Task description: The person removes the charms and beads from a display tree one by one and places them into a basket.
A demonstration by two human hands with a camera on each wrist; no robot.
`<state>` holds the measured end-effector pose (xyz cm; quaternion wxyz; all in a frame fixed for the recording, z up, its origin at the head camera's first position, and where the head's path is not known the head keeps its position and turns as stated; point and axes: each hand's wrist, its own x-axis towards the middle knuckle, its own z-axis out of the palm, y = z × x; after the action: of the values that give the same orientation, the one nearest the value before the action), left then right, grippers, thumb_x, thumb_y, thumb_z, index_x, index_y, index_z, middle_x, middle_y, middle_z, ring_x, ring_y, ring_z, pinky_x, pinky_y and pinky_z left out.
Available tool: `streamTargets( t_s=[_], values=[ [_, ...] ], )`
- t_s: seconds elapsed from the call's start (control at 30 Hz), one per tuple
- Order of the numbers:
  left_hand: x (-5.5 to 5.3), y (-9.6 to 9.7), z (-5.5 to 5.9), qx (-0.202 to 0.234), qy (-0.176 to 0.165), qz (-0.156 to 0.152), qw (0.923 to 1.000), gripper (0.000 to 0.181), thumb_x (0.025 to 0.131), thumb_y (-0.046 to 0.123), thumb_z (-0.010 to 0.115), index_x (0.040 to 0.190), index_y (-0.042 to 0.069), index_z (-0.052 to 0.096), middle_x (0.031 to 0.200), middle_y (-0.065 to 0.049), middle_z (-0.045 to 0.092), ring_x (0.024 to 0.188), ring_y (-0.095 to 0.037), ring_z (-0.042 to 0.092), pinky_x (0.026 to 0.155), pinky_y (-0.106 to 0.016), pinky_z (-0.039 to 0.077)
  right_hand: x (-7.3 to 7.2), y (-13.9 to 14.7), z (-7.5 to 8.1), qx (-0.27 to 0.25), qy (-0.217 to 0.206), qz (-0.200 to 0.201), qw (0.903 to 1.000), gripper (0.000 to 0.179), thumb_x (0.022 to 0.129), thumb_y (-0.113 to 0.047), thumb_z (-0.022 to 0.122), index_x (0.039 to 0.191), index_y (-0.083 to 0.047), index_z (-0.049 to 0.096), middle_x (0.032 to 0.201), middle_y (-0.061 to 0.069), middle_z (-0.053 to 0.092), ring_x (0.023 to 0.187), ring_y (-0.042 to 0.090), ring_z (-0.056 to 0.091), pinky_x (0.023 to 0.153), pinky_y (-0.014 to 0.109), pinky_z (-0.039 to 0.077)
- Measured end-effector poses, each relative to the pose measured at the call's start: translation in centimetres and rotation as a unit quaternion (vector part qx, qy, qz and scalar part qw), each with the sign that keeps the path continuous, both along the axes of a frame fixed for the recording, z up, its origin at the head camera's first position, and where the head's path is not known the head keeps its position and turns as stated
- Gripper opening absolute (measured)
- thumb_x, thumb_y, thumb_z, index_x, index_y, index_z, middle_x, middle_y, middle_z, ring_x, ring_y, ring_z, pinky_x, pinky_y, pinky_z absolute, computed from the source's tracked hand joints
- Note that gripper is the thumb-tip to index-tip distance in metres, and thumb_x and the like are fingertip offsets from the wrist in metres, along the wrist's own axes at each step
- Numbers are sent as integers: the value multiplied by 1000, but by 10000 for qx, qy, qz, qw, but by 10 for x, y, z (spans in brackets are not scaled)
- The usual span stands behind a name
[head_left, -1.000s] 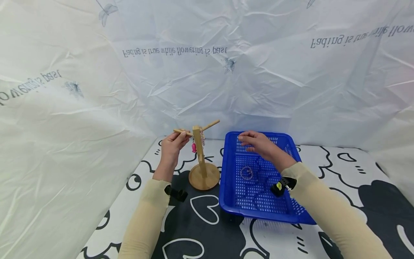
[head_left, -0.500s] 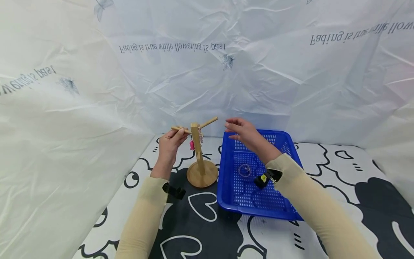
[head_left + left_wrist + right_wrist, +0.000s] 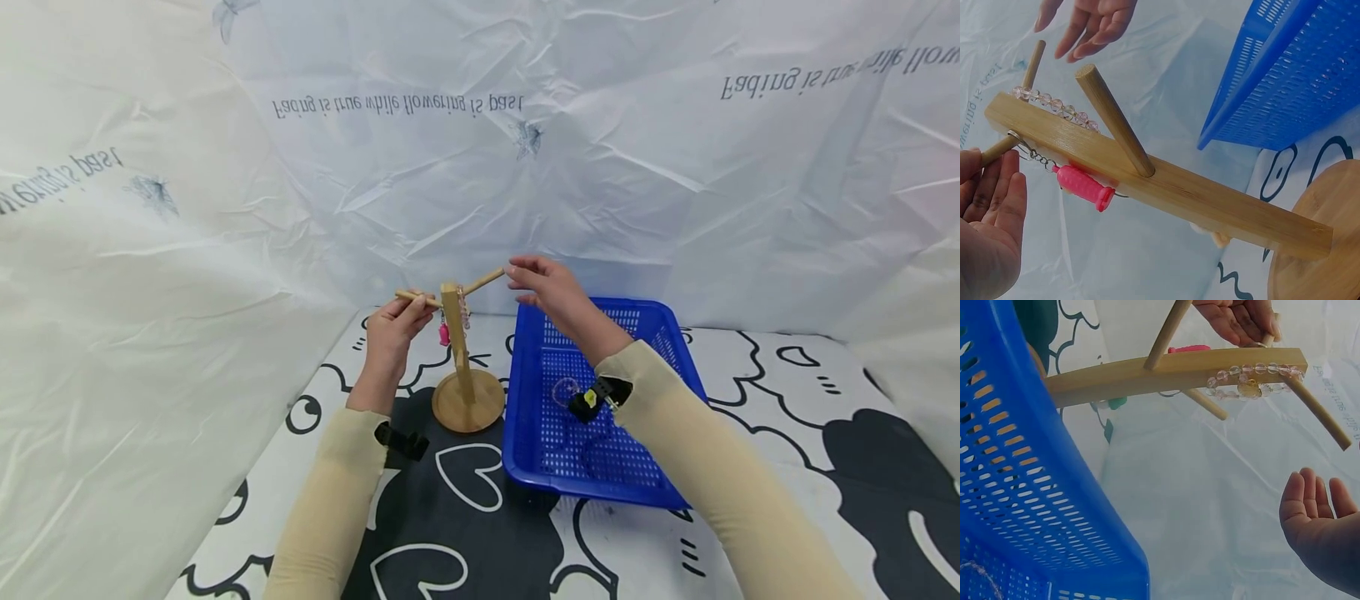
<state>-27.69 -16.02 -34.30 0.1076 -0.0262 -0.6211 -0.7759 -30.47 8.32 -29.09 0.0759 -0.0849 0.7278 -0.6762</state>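
Left hand [image 3: 392, 329] pinches left peg [image 3: 407, 296] of wooden stand [image 3: 460, 350]; right hand [image 3: 551, 292], loosely spread, empty, hovers beside right peg [image 3: 484, 281]; pink charm [image 3: 1084, 186] and bead bracelet [image 3: 1057, 105] already hang; thin loop [image 3: 555, 392], I judge, remains in blue basket [image 3: 527, 392].

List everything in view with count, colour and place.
Basket: one, blue, right of the wooden stand.
Charm: one, pink, hanging from the left peg.
Bracelet: one, clear pink, on the right peg.
Bead loop: one, pale, in the basket.
Half-hidden bit: count unclear, yellowish, behind the stand.
Table cover: one, black and white, underneath.
Printed sheet: one, whitish, behind.
Wrist cameras: two, black, one per wrist.
Sleeves: two, beige, forearms.
Left grip: one, bare, pinching left peg.
Right grip: one, bare, beside right peg.
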Motion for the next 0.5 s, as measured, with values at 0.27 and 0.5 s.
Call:
streamTargets(
  t_s=[0.27,0.5],
  values=[
    [0,-1,1,-128,-72,18,9999,36,104,10,59,133,-13,57,90,17,73,90,2,74,98,-22,60,-2,-10,5,-81,76,-52,9999,43,107,-24,57,144,-3,53,137,14,55,135,34,54,118,48,48],
    [-1,-1,1,-20,-116,24,9999,32,104,9,58,130,-9,60,90,16,74,90,2,74,94,-19,61,-4,-15,6,-167,19,-51,9998,38,106,-20,57,138,1,56,120,5,58,126,32,58,116,48,49]
  ],
)
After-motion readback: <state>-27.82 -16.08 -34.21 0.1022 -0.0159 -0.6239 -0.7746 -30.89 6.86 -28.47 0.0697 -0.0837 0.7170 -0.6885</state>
